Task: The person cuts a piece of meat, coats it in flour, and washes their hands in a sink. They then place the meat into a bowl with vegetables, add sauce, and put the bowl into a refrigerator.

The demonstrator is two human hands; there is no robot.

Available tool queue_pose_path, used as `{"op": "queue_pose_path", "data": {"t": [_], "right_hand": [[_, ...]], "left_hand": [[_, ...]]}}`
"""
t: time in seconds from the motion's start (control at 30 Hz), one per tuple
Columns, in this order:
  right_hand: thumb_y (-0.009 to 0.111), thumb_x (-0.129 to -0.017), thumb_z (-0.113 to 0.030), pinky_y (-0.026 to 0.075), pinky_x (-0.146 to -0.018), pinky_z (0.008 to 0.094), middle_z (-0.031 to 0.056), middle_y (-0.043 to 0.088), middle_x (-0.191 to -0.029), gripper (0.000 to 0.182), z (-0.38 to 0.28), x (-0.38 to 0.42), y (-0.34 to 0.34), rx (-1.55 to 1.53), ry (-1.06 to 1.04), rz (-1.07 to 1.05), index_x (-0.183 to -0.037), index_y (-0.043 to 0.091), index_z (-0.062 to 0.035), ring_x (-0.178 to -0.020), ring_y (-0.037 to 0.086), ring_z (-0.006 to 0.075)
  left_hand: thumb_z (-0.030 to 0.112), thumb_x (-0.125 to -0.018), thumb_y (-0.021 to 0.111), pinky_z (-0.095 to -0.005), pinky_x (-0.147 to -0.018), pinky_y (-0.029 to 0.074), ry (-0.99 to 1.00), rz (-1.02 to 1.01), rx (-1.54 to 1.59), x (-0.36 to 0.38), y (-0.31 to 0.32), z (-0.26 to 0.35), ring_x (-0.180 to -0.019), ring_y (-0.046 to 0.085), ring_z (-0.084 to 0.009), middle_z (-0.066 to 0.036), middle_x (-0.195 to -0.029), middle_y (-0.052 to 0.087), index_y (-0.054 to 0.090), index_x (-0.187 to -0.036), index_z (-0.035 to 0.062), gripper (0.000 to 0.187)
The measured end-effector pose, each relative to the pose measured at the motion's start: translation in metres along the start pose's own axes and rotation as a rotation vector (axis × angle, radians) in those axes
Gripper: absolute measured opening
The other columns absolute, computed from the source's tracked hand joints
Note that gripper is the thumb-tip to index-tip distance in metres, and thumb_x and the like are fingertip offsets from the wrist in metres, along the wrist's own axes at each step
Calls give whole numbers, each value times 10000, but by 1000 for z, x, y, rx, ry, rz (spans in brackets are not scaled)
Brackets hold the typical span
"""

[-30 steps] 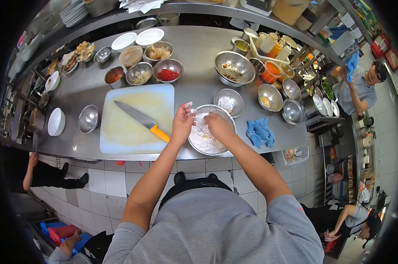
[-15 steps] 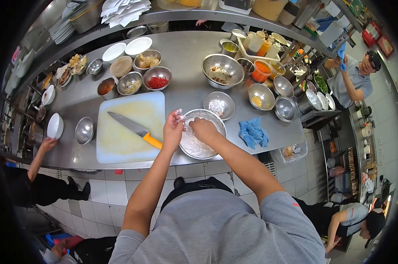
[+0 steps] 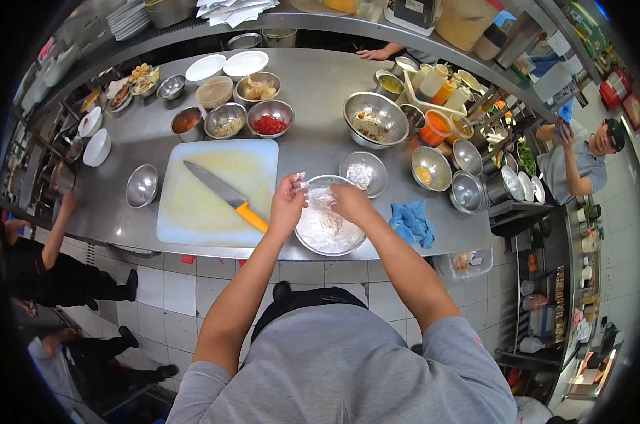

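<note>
A metal bowl (image 3: 301, 238) of white powder (image 3: 327, 230) stands at the table's front edge. At its left rim is my left hand (image 3: 288, 203), fingers curled and coated white at the tips; what they pinch, if anything, I cannot make out. Over the right side of the powder, my right hand (image 3: 353, 205) is closed, fingertips pointing inward and partly hidden. Just behind sits a smaller metal bowl (image 3: 378, 177) with a white-coated lump (image 3: 358, 174). To the left, a yellow-handled knife (image 3: 224, 192) lies on a white cutting board (image 3: 182, 226).
A blue cloth (image 3: 412, 224) lies to the right. Behind are a large metal bowl (image 3: 394, 134) with seasonings, a bowl of red pieces (image 3: 270, 125) and squeeze bottles (image 3: 433, 83). An overhead shelf (image 3: 320, 22) crosses the back. Co-workers stand left (image 3: 48, 272) and right (image 3: 571, 155).
My right hand has drawn back toward the bowl's right rim, uncovering more powder. A co-worker on the left has let go of a white bowl, now farther back. A hand shows at the far edge.
</note>
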State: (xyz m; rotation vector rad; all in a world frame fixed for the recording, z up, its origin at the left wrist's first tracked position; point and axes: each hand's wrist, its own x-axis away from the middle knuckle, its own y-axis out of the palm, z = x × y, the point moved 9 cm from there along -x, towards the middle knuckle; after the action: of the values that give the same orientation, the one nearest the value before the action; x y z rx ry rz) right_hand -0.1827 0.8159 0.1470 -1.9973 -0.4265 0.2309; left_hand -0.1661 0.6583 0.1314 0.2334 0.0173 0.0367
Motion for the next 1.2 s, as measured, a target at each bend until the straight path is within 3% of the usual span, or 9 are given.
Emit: {"op": "queue_pose_path", "data": {"t": [0.17,0.27,0.33,0.53,0.67,0.77,0.93,1.03,1.2], "right_hand": [[700,-753,-133,493,-786,387,231,644,-937,338,46,8,-60,-313,86,151,-1022,569,24,-869,627,338],[723,-741,-147,496,-800,400,239,645,-991,375,69,-3,-97,-439,136,231,-1019,534,19,-951,622,395],[735,-739,-129,500,-814,416,227,638,-1002,396,81,-4,-114,-203,353,270,-1037,518,13,-981,611,402],[712,-778,-155,504,-819,475,241,652,-932,359,106,-16,-49,274,227,287,-1079,570,-22,-941,626,396],[654,-755,-106,507,-834,464,232,660,-956,180,120,-24,-35,183,239,126,-918,673,-32,-910,634,405],[623,-745,-86,497,-845,472,240,656,-965,197,146,-34,-19,212,208,29,-926,675,-29,-928,629,402],[616,-745,-85,515,-831,447,210,674,-959,231,46,-19,-58,181,125,68,-962,690,-52,-921,647,376],[645,-717,-117,508,-837,439,208,660,-974,241,15,-8,12,196,2,-217,-930,684,-11,-938,636,378],[682,-705,-137,521,-853,444,182,622,-1085,266,-16,20,33,322,41,-198,-941,691,-15,-1025,617,373]], "left_hand": [[-18,-892,548,-214,-614,485,-9,8,57,0,-1,-4,-783,539,-65,-23,-1010,541,493,-1208,23,324],[-11,-894,550,-214,-617,486,-13,6,52,0,2,-5,-780,540,-65,-24,-1006,544,495,-1208,22,320],[-6,-895,552,-213,-619,486,-3,14,41,-1,2,-3,-777,542,-64,-25,-1003,547,499,-1205,21,316],[6,-897,560,-210,-627,482,25,14,-73,4,3,1,-759,552,-63,-26,-972,570,520,-1194,12,300],[13,-891,576,-224,-638,483,89,11,-175,5,2,2,-737,565,-73,-37,-940,597,529,-1186,-5,299],[14,-884,586,-228,-646,481,103,22,-237,6,3,4,-734,569,-78,-44,-930,611,531,-1179,-15,302],[17,-878,595,-227,-645,473,100,23,-201,7,3,3,-728,567,-84,-47,-927,620,532,-1175,-17,306],[22,-879,597,-227,-645,473,81,23,-195,6,3,-1,-731,566,-85,-49,-930,622,534,-1176,-15,306],[38,-877,607,-232,-651,476,117,27,-213,6,2,0,-742,569,-89,-52,-945,630,538,-1185,-9,319]]}}
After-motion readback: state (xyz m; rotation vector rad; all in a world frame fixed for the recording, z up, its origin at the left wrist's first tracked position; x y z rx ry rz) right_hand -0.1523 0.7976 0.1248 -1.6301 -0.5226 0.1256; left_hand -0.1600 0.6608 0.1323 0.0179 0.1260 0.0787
